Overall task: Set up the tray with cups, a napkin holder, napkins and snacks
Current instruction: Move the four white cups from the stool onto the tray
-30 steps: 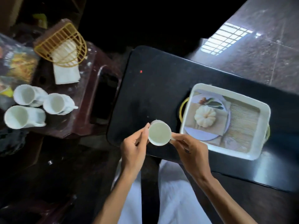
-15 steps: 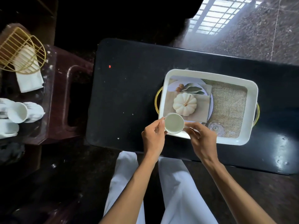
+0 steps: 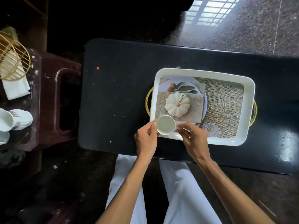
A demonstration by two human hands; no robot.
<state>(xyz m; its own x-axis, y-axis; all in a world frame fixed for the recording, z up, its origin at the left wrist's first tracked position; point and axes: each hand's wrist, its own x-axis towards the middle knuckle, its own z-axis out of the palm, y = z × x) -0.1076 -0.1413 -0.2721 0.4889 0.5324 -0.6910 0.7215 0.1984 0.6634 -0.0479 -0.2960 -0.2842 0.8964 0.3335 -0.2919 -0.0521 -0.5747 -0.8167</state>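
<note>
I see both my left hand (image 3: 146,139) and right hand (image 3: 193,139) pinching the cup (image 3: 166,124) over the tray (image 3: 242,138) rim, lower centre; it may tip there.

The hands (image 3: 171,139) have carried the cup (image 3: 166,124) rightward — from over the black table (image 3: 113,102) to the tray (image 3: 249,101) corner.

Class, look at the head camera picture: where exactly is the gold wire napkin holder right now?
The napkin holder lies at the far left edge, on the dark red stool, over white napkins, well apart from the tray.
</note>
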